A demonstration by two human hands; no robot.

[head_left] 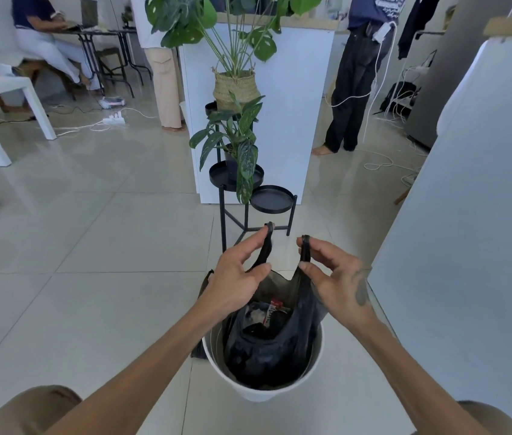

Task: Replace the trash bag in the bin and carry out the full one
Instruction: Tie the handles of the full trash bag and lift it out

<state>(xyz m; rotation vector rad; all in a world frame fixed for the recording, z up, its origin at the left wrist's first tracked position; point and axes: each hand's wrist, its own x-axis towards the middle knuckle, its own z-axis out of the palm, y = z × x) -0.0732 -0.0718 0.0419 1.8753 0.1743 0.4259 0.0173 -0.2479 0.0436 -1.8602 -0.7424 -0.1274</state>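
Left fingers (254, 238): the index fingertip of the left hand (239, 277) is hooked through the left handle (265, 246), with the thumb closing under it; the other fingers are loosely spread and hold nothing.
Right fingers (317, 246): the right hand (336, 277) does the same, its index fingertip through the right handle (305, 249) and its thumb pressed near the handle's base.
Handles: both are drawn up taut and near each other, but apart.
Trash bag (267, 350): black, directly below the fingers. Its mouth gapes between the handles and rubbish (275, 309) shows inside.
Bin (258, 390): white and round, standing on the floor (91, 246). Most of the bag sits inside it.
Step in hand: by the look of it, gathering the handles to close and lift the full bag.
Doing it well: slide each loop deeper than the fingertip, bring the handles together, and pull straight up so the bin stays put and nothing spills.
Surroundings: a black plant stand (272, 199) is just beyond the hands and a white cabinet (468, 246) is on the right, so the lift needs care.
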